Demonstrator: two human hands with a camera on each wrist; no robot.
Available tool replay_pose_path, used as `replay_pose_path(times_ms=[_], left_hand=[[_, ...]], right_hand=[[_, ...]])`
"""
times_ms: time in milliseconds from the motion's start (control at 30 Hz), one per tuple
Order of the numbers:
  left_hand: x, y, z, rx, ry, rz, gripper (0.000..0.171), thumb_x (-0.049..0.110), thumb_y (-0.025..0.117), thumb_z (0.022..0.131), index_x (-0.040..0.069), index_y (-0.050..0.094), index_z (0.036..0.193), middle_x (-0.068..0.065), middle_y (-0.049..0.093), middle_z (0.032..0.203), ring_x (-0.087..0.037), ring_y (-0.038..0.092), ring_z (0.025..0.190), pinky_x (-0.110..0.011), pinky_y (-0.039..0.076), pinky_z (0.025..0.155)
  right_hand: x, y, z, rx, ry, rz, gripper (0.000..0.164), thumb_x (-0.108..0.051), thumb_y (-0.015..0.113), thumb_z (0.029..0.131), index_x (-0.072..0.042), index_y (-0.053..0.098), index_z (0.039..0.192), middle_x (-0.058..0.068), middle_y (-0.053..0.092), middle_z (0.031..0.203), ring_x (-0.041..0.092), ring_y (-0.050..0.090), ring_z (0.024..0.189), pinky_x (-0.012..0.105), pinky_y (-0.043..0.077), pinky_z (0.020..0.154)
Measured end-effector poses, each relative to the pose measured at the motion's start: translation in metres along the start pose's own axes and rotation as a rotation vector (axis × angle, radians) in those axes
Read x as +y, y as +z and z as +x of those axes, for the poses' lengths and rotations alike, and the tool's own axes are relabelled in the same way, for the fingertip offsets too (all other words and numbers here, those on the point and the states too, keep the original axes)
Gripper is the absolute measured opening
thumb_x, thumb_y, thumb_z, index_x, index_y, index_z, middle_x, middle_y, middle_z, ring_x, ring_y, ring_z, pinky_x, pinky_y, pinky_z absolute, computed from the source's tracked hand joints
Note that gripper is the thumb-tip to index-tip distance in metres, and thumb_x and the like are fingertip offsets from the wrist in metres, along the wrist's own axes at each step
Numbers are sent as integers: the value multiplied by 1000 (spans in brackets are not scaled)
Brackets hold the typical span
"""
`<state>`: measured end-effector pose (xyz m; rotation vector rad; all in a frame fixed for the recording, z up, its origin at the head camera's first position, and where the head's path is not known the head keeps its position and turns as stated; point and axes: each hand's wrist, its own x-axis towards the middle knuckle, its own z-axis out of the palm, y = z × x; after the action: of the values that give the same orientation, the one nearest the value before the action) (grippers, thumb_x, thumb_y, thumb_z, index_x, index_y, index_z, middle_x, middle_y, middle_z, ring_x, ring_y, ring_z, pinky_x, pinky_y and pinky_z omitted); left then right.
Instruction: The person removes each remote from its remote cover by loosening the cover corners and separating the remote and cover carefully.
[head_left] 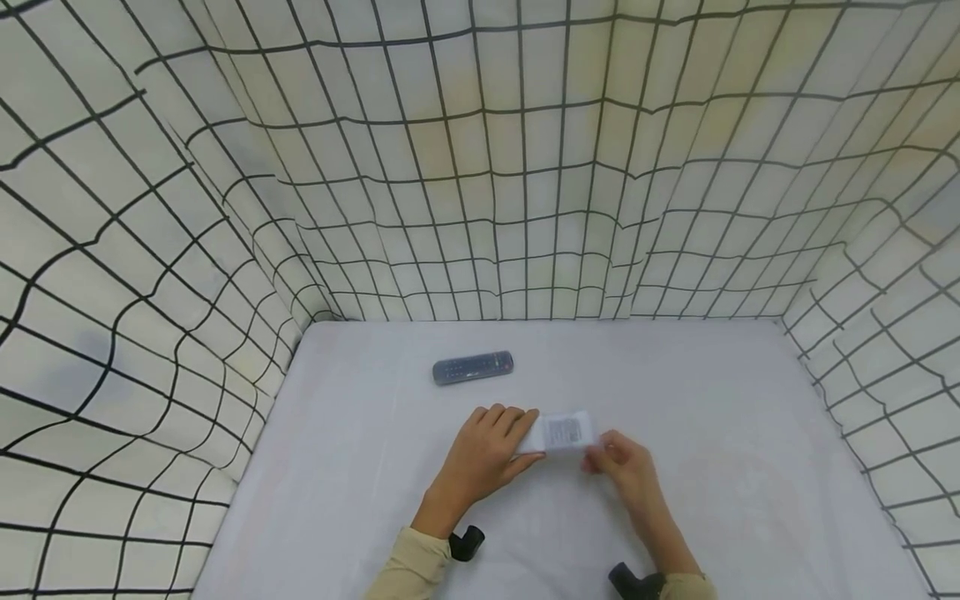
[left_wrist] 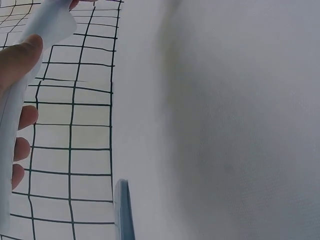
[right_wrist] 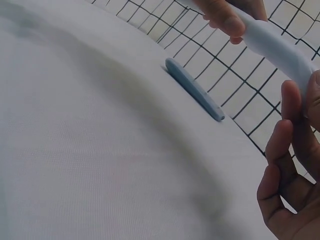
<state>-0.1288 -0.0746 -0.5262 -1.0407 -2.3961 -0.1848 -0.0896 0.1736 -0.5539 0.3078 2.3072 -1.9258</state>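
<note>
A slim white packet with a grey printed label is held up over the white table. My left hand grips its left part, thumb along the near side and fingers over the far side. At the other end, my right hand pinches a thin, translucent-looking end between thumb and index finger. The right wrist view shows the packet from its edge, bending towards the right fingertips, while the other right fingers curl loosely. Seen from the left wrist, the packet lies between thumb and fingers; its contents are hidden.
A dark remote control lies on the white-covered table, beyond the left hand. White walls with a black grid rise at the back and both sides. Black wrist-worn devices show at both forearms.
</note>
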Motion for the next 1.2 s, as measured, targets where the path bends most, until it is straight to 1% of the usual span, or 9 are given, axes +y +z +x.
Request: replay_pose_path(times_ms=[100,233,333,467,667,767,933,1067,1200], left_hand=[[0,1,0,4,2,0,60,57,66,91,12,63,131,-1,66,113,-17,61,98,-32,51,77],[0,3,0,7,-2,-9,60,57,65,91,12,63,130,-1,66,114,-17,62,97,-32,52,76],[0,2,0,12,-2,-21,60,56,66,91,12,63,130,-1,66,114,-17,62,97,-32,52,76],[-1,0,0,20,3,-32,59,55,67,90,12,64,130,-1,66,113,-17,62,96,-32,52,76],[-2,-1,-2,29,9,-39,58,55,68,89,12,64,129,-1,66,113,-17,63,95,-32,52,75],[-2,-1,-2,34,10,-48,58,54,69,89,13,64,129,0,66,113,-16,63,95,-31,52,76],[-1,-1,-3,32,6,-53,58,55,68,90,12,64,130,0,66,114,-16,63,96,-31,52,76],[-1,-2,-2,36,-3,-46,60,55,69,89,12,64,131,0,66,114,-16,63,97,-31,52,77],[-1,-3,0,47,3,-39,61,55,70,88,13,64,132,0,66,115,-16,62,97,-31,52,77]], right_hand=[[-1,-1,0,15,-32,11,10,-7,67,94,1,62,89,11,71,77,18,67,76,28,54,76],[1,-2,0,44,-82,6,10,-5,68,93,0,63,86,10,69,73,17,66,73,30,53,75],[4,-2,0,77,-110,2,10,-4,68,92,-1,63,84,8,68,70,17,65,71,29,53,73],[6,-4,1,102,-121,12,9,-2,67,91,0,64,83,8,67,68,17,65,69,27,52,72],[2,-8,0,96,-128,6,8,0,67,91,2,64,83,9,67,68,17,64,69,28,53,72],[1,-11,0,97,-128,7,7,2,67,90,3,65,83,10,66,67,17,64,68,27,52,71],[-1,-13,0,90,-104,21,6,5,64,90,2,65,84,10,66,68,17,64,68,28,53,73],[-2,-11,-1,66,-145,16,7,4,64,91,1,64,84,10,66,68,17,63,68,30,53,72],[4,-12,2,36,-180,-17,9,-3,65,93,-2,62,85,8,66,71,18,64,72,30,54,74]])
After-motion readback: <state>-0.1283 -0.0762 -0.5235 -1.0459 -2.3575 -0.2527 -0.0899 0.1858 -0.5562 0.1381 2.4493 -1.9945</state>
